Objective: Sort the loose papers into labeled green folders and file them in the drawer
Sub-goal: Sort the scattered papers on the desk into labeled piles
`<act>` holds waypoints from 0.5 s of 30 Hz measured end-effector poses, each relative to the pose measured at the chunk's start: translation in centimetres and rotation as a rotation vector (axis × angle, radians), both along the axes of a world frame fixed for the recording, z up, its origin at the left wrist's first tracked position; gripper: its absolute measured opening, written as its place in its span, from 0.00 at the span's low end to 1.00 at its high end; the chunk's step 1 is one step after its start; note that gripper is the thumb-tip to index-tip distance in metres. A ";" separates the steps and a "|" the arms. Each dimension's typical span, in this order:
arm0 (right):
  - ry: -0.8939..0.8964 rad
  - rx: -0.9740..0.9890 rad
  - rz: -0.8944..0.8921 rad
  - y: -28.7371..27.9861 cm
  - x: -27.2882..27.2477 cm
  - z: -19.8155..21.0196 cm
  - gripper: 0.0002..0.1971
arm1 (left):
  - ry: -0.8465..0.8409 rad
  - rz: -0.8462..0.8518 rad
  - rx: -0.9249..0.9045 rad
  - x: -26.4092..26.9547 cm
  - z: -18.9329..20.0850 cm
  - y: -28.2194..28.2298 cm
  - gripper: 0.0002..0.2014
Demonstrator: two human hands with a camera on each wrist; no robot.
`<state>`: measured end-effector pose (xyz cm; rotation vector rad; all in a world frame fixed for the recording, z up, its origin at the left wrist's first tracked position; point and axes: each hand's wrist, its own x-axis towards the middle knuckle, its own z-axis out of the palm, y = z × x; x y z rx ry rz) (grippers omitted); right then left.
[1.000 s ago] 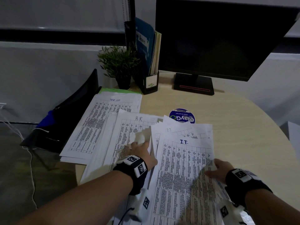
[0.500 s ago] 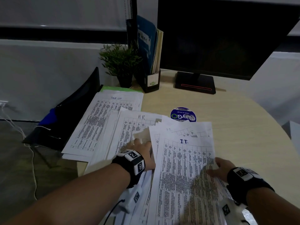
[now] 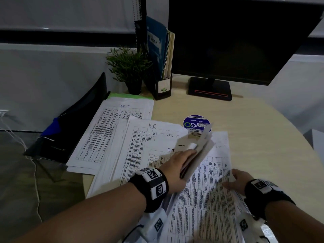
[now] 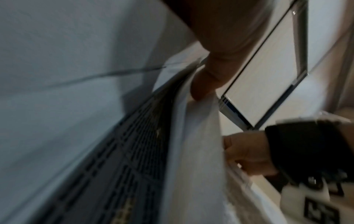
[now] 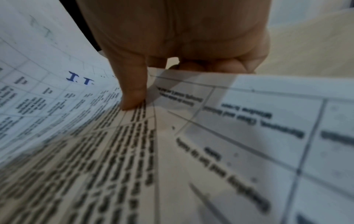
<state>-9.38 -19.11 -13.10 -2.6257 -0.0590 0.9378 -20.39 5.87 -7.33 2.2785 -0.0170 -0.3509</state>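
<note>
Between both hands (image 3: pixel 177 169), paper sheaf (image 3: pixel 199 155) lifted, long axis tilted away-right.

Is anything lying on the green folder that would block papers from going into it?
Yes. The task list stack lies on top of the green folder, leaving only its far edge showing beside the potted plant. The left hand grips a lifted sheaf.

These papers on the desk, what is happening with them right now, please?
A person is sorting printed sheets on a round desk. The left hand grips a sheaf of papers lifted off the spread, while the right hand pinches the edge of the IT-marked pile. Piles headed HR and Task List lie to the left, the latter over a green folder. Nothing is in a folder yet.
</note>
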 end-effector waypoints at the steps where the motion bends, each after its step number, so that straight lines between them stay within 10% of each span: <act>1: -0.004 0.001 -0.002 0.0 0.0 0.1 0.23 | -0.048 0.013 -0.066 0.0 0.0 0.0 0.45; 7: 0.006 -0.033 0.030 0.2 -0.2 0.6 0.16 | 0.180 0.790 -0.317 1.3 0.6 1.7 0.54; 15: 0.017 -0.033 0.013 0.5 -0.5 1.2 0.15 | 0.233 0.465 -0.259 1.2 1.3 3.3 0.48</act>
